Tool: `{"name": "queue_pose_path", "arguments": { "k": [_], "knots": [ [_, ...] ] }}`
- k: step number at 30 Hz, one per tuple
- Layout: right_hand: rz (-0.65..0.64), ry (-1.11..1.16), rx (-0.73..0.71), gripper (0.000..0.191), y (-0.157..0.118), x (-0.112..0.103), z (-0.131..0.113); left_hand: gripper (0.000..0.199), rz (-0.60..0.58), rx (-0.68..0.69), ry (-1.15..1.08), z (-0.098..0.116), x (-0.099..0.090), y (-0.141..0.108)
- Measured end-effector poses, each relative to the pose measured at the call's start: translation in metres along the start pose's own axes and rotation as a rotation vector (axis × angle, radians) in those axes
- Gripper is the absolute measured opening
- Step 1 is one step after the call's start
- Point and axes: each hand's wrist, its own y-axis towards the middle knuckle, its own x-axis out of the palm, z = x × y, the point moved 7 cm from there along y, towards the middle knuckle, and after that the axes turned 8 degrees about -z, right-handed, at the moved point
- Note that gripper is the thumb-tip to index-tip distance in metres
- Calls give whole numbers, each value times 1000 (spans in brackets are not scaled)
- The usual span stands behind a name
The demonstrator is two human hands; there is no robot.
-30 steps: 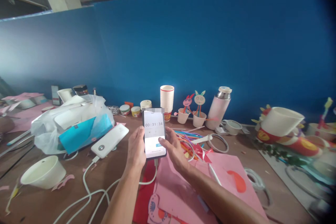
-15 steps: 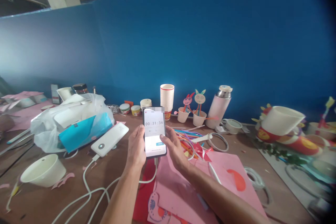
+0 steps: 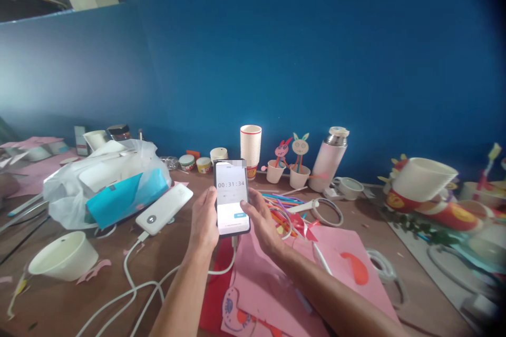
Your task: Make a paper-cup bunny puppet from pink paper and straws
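Note:
A smartphone (image 3: 231, 200) is held upright above the table, its bright screen reading 00:31:34. My left hand (image 3: 204, 216) is closed around its left edge, thumb along the side. At the right edge, my right hand (image 3: 264, 221) grips it too, with the thumb over the lower part of the screen near a blue button. A white charging cable (image 3: 234, 255) runs from the phone's bottom end. Below my hands lie pink paper sheets (image 3: 272, 295) with drawings and cut shapes.
A white power bank (image 3: 166, 209) with a cable lies left, beside a plastic bag (image 3: 67, 195) and a paper bowl (image 3: 65, 257). Behind the phone stand stacked paper cups (image 3: 250, 142), two cup figures (image 3: 299, 175) and a thermos (image 3: 328, 163). More cup crafts (image 3: 425, 181) sit at right.
The view has shifted very slightly. Both hands keep the same hold on the phone, and the displayed time reads the same.

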Motion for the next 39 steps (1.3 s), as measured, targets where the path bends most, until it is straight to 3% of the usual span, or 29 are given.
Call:
{"name": "queue_pose_path", "arguments": {
  "k": [16, 26, 35, 39],
  "knots": [
    [-13, 35, -17, 34, 2, -1, 3, 11, 34, -8, 5, 5, 2, -3],
    [-17, 24, -33, 49, 3, 0, 5, 14, 17, -14, 21, 4, 1, -3],
    [128, -67, 39, 41, -2, -10, -5, 18, 25, 24, 38, 6, -2, -2],
    [50, 7, 0, 44, 0, -6, -1, 17, 9, -12, -2, 8, 2, -4]
  ]
}}
